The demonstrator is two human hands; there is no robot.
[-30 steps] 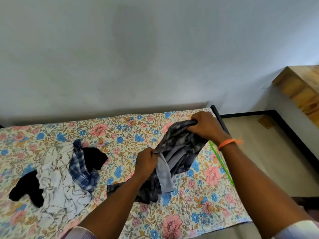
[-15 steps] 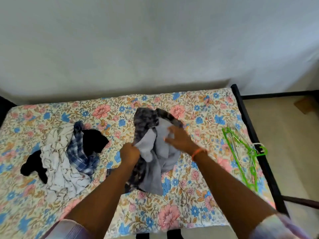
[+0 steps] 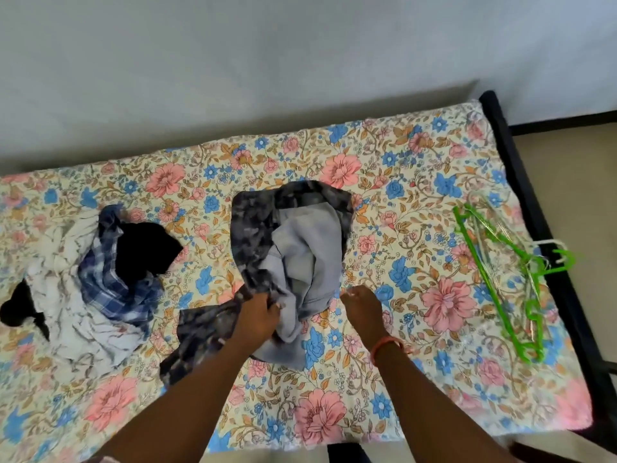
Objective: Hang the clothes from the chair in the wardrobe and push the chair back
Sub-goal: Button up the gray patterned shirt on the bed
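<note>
While my left hand (image 3: 258,312) bunches the dark shirt (image 3: 287,248), my right hand (image 3: 360,304) hovers beside it, seemingly empty. Lifting it crumpled risks dragging it inside-out, well short of the green hangers (image 3: 500,272).

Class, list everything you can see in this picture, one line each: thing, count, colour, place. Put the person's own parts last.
bed: one, black frame, against the wall.
bedsheet: one, cream with pink and blue flowers, covering the bed.
grey patterned garment: one, dark mottled grey with a paler grey inside, middle of the bed.
pile of clothes: one heap, white, blue check and black pieces, left of the bed; exact count cannot be told.
hangers: a bunch, green and pale, right edge of the bed; count unclear.
wall: one, pale grey, behind the bed.
floor: beige, right of the bed.
wristband: one, orange, right wrist.
left hand: grips the garment.
right hand: fingers loosely curled, beside the garment, holding nothing.
</note>
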